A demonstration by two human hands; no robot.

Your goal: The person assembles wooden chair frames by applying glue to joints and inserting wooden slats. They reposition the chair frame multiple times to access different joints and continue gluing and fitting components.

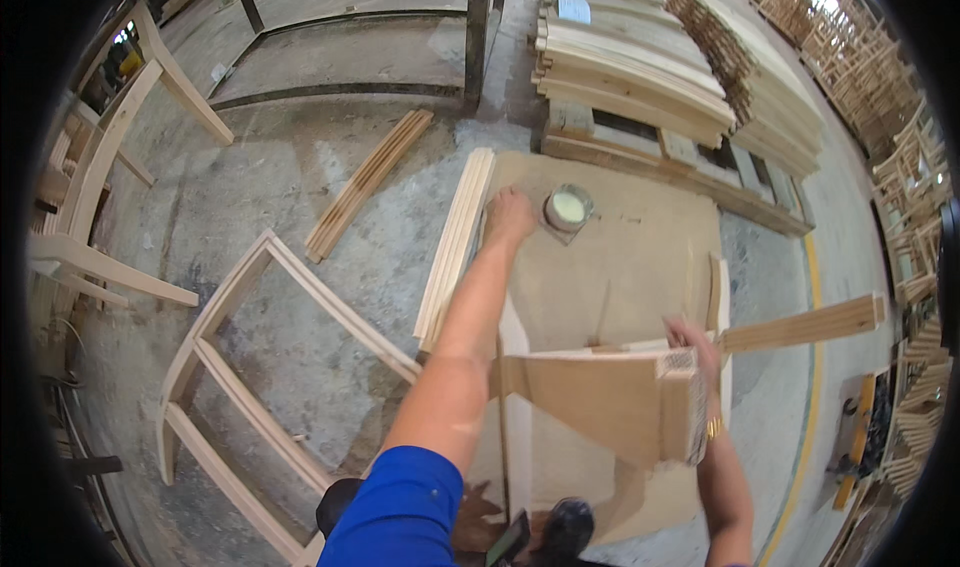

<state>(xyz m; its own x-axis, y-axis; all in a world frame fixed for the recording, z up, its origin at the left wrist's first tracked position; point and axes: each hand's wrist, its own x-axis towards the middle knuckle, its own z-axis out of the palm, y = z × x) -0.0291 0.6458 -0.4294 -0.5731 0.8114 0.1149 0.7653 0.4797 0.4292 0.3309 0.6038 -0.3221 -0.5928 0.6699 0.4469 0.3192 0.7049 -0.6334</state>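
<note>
My left hand reaches forward with its fingers curled closed, at the edge of a bundle of pale wooden strips. What it holds, if anything, is hidden. Just right of it, a round cup of whitish liquid stands on a small square pad. In front of me is a pale wooden frame with a broad, light board and thick end grain toward the right. My right hand is at this frame's far right corner, blurred and partly behind the wood; its grip cannot be made out. A gold band circles that wrist.
Brown sheeting covers the floor beneath the cup. A ladder-like wooden frame lies to the left, with loose darker strips beyond it. Stacked boards rest on a pallet at the far right. Chair-like frames stand left.
</note>
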